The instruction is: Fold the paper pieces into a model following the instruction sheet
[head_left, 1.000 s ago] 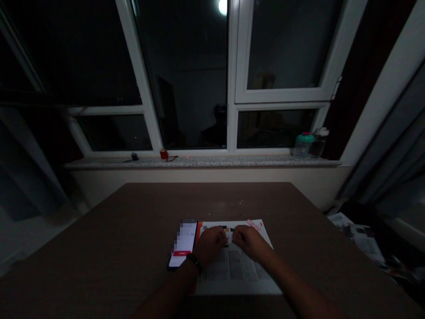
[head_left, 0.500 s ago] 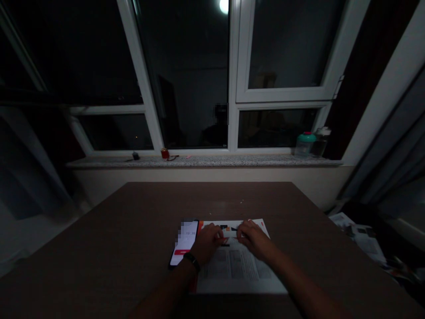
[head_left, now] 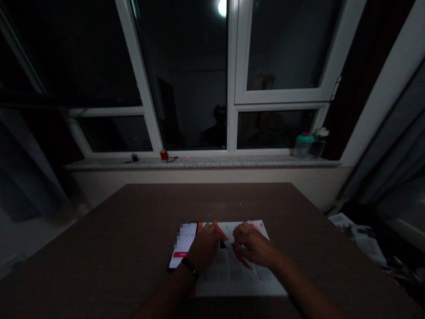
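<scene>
A small folded piece of red and white paper [head_left: 229, 243] is between my two hands, tilted, with a red end near each hand. My left hand [head_left: 205, 243], with a dark band on its wrist, has its fingers closed on the paper's upper left part. My right hand [head_left: 253, 243] grips its other side with curled fingers; the fingertips are partly hidden. Beneath both hands a printed sheet or magazine [head_left: 232, 283] with an orange-red left edge lies flat on the table. A lit phone [head_left: 182, 246] lies beside my left hand, touching or close to the printed sheet.
The brown table [head_left: 133, 226] reaches toward a granite windowsill [head_left: 212, 162]. On the sill stand a red container [head_left: 164, 154], a small dark object [head_left: 134, 157] and a green-lidded clear jug [head_left: 303, 145]. Papers [head_left: 360, 241] lie low beyond the table's right edge.
The folded paper has turned from roughly level to slanting down to the right. A red strip now points up by my left hand, and another shows below my right hand.
</scene>
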`<control>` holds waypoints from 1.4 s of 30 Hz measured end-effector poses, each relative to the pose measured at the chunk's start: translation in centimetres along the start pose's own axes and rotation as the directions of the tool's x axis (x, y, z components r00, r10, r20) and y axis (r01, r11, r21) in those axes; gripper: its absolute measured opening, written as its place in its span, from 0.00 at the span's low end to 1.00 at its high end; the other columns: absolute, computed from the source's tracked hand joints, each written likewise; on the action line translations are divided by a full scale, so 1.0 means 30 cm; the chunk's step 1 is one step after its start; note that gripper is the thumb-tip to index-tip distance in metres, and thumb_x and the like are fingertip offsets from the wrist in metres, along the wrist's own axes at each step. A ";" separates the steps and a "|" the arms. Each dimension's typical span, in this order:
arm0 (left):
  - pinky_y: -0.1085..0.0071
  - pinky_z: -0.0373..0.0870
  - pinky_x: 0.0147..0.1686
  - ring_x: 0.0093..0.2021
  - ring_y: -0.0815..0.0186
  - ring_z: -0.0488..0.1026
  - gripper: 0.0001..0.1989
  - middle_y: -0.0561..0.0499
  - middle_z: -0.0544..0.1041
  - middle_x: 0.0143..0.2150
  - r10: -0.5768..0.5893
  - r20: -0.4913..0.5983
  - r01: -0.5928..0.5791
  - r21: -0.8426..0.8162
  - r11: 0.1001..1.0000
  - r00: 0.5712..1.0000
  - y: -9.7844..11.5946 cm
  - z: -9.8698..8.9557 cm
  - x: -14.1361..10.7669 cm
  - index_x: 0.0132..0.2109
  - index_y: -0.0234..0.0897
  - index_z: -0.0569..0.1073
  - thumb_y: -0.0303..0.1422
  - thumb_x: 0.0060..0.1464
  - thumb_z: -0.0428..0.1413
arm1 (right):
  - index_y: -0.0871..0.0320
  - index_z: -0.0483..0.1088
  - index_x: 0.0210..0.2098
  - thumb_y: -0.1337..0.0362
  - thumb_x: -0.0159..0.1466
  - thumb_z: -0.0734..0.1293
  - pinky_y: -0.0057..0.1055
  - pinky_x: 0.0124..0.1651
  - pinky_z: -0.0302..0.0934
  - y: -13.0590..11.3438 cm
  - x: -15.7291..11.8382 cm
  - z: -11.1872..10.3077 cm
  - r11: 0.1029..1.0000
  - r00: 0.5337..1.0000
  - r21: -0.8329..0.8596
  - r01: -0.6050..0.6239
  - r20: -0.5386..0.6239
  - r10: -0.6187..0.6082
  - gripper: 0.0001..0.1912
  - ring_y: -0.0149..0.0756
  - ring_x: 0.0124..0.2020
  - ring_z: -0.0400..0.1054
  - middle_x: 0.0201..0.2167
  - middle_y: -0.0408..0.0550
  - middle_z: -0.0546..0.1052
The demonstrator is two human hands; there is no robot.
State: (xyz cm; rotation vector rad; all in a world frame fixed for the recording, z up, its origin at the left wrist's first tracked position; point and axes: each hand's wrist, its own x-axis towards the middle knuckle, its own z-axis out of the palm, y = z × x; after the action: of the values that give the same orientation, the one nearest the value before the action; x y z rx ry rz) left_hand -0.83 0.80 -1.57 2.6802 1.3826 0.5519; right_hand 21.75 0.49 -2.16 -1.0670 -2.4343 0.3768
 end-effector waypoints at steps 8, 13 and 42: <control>0.63 0.61 0.47 0.47 0.59 0.64 0.05 0.49 0.69 0.45 -0.007 0.047 0.006 0.022 1.000 0.999 0.027 -0.008 -0.012 0.44 0.40 0.73 0.32 0.60 0.56 | 0.52 0.76 0.42 0.66 0.63 0.68 0.35 0.53 0.56 -0.019 0.009 -0.002 0.973 0.987 0.174 0.152 0.025 -0.159 0.08 0.36 0.46 0.69 0.41 0.44 0.78; 0.65 0.60 0.45 0.46 0.60 0.65 0.09 0.51 0.71 0.44 0.048 0.081 -0.050 0.021 0.999 0.996 0.010 -0.001 -0.005 0.47 0.41 0.72 0.25 0.61 0.54 | 0.52 0.74 0.39 0.70 0.58 0.71 0.34 0.53 0.56 -0.011 0.009 0.000 0.987 0.997 0.136 0.082 -0.023 -0.079 0.10 0.36 0.48 0.69 0.41 0.42 0.78; 0.60 0.59 0.57 0.54 0.58 0.64 0.12 0.50 0.71 0.49 0.119 0.109 -0.113 -0.062 0.992 0.987 0.007 0.017 -0.019 0.49 0.40 0.70 0.26 0.58 0.57 | 0.54 0.73 0.39 0.60 0.62 0.70 0.36 0.49 0.53 -0.038 0.028 0.034 0.992 0.999 -0.120 -0.030 0.020 0.032 0.07 0.40 0.45 0.67 0.40 0.46 0.75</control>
State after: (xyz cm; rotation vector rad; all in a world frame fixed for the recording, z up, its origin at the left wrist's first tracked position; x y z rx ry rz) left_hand -0.77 0.27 -2.17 2.7143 1.1716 0.4328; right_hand 20.04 0.30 -2.32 -1.1576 -2.4892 0.2569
